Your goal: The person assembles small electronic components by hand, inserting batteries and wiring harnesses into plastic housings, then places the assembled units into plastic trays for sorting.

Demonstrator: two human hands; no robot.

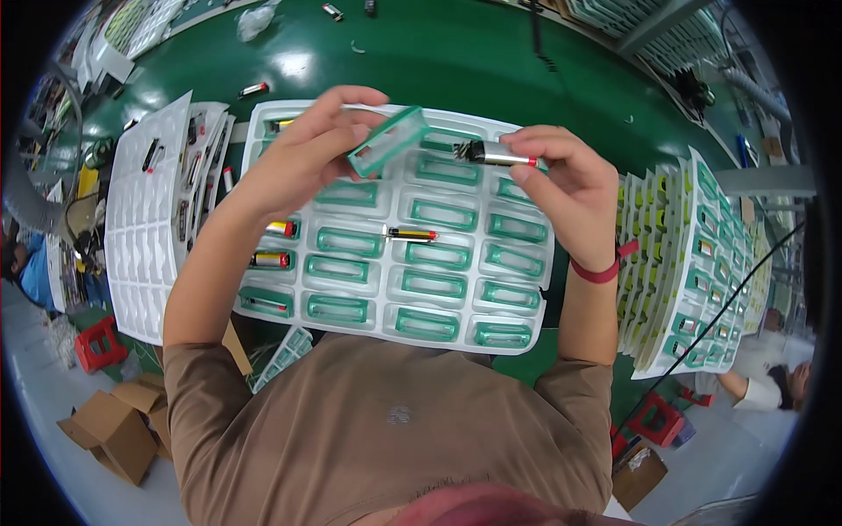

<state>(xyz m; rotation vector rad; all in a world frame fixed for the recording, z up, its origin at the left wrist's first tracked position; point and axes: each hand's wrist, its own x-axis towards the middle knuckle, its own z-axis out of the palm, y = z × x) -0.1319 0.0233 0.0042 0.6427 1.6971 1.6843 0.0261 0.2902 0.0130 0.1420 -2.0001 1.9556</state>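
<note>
My left hand grips a small green rectangular case with a clear panel, tilted above the tray's far side. My right hand pinches a slim cylindrical part, silver and black with a red end and a dark, rough-looking tip pointing left. The two pieces are apart. Beneath them a white moulded tray carries rows of similar green cases. Across its middle lies a thin black cylindrical part with a red end. Red-and-gold cylinders sit in some left-hand pockets.
White trays stand stacked at left, with more stacked trays at right. On the green table lie a loose cylinder and a clear plastic bag. Cardboard boxes and a red stool are on the floor.
</note>
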